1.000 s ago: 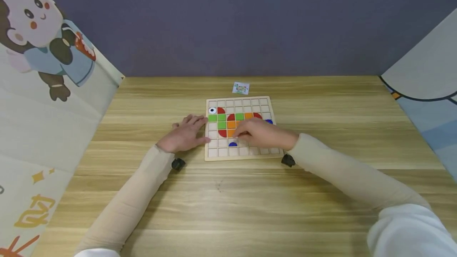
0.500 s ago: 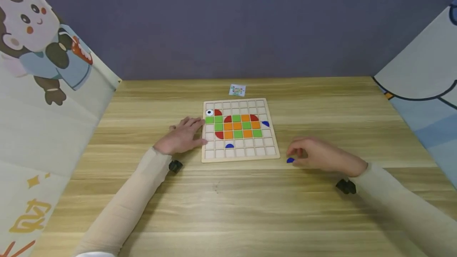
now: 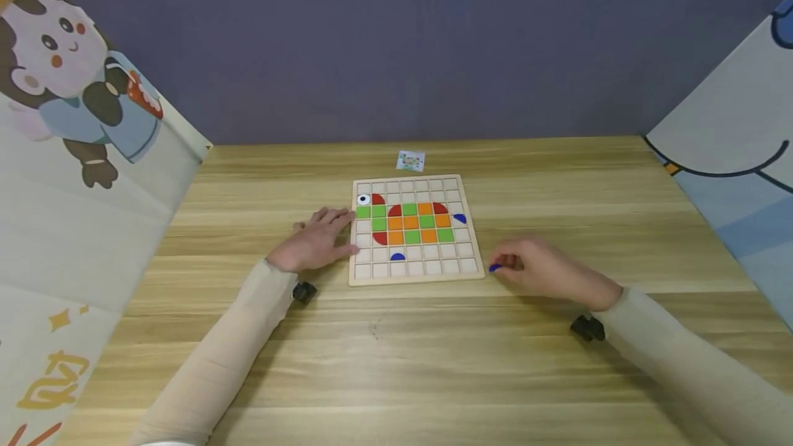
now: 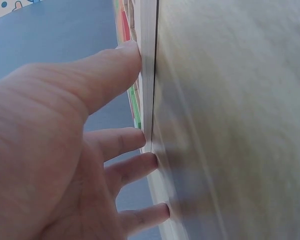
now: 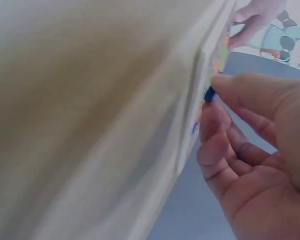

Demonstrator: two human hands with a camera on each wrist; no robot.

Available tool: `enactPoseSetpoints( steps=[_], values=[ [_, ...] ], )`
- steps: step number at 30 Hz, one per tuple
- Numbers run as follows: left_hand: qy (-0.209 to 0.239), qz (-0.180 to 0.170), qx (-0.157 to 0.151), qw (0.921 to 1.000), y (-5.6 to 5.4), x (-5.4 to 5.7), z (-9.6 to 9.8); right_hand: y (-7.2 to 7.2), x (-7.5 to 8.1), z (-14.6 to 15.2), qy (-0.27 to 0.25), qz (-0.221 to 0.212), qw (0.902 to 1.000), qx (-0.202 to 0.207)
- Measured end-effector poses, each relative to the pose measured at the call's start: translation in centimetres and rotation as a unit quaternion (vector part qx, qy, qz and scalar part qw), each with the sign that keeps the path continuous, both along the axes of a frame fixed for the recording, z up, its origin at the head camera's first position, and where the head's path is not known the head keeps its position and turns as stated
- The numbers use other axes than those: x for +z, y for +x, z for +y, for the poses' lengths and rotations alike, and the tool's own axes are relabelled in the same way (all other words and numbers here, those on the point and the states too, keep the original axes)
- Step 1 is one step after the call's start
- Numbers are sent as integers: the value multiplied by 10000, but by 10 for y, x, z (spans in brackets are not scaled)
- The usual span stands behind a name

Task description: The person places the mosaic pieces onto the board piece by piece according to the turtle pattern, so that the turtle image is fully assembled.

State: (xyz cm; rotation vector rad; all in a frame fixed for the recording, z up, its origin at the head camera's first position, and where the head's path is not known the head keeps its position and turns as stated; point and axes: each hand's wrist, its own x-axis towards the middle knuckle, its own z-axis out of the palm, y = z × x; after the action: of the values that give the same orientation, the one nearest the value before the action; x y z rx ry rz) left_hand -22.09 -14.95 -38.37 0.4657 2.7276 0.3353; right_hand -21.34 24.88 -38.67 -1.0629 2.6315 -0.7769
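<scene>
My right hand [image 3: 533, 270] pinches a small blue half-round tile [image 3: 495, 268] between thumb and fingers, just off the right edge of the wooden grid board [image 3: 418, 281]. In the right wrist view the same blue tile [image 5: 209, 94] shows between thumb and fingertip. With fingers spread, my left hand [image 3: 314, 239] rests at the board's left edge; in the left wrist view its thumb and fingers [image 4: 132, 167] touch the rim. Green, orange and red tiles fill cells on the board, with an eye tile [image 3: 363, 199] at upper left. Two blue tiles lie at the bottom [image 3: 398, 257] and right.
Behind the board a small picture card [image 3: 411, 161] lies on the wooden table [image 3: 396, 363]. A dark wall [image 3: 421, 47] rises at the table's far edge, and printed panels stand at both sides.
My right hand has left the board, reached to its right side and come back slightly left with a blue tile. The left hand has stayed at the board's edge.
</scene>
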Motion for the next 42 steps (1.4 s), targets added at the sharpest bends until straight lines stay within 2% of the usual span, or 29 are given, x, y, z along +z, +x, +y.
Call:
enactPoseSetpoints(
  steps=[5,9,13,18,33,37,42],
  values=[
    [1,16,5,10000,-1,0,-1,-17,10,-30,-145,134,9998,22],
    [10,0,-25,10000,-1,-2,1,-30,7,-55,-56,-50,9998,207],
    [29,3,-51,10000,0,-3,3,-37,3,-68,10,-220,9991,355],
    [16,15,-75,10000,0,-2,4,-39,0,-68,48,-289,9987,414],
    [18,50,-81,10000,-3,-2,3,-33,0,-59,242,-92,9977,622],
    [36,53,-72,10000,-2,-2,2,-33,6,-60,191,52,9983,554],
    [57,81,-26,9999,0,-2,0,-34,19,-63,-65,449,9973,584]
  ],
)
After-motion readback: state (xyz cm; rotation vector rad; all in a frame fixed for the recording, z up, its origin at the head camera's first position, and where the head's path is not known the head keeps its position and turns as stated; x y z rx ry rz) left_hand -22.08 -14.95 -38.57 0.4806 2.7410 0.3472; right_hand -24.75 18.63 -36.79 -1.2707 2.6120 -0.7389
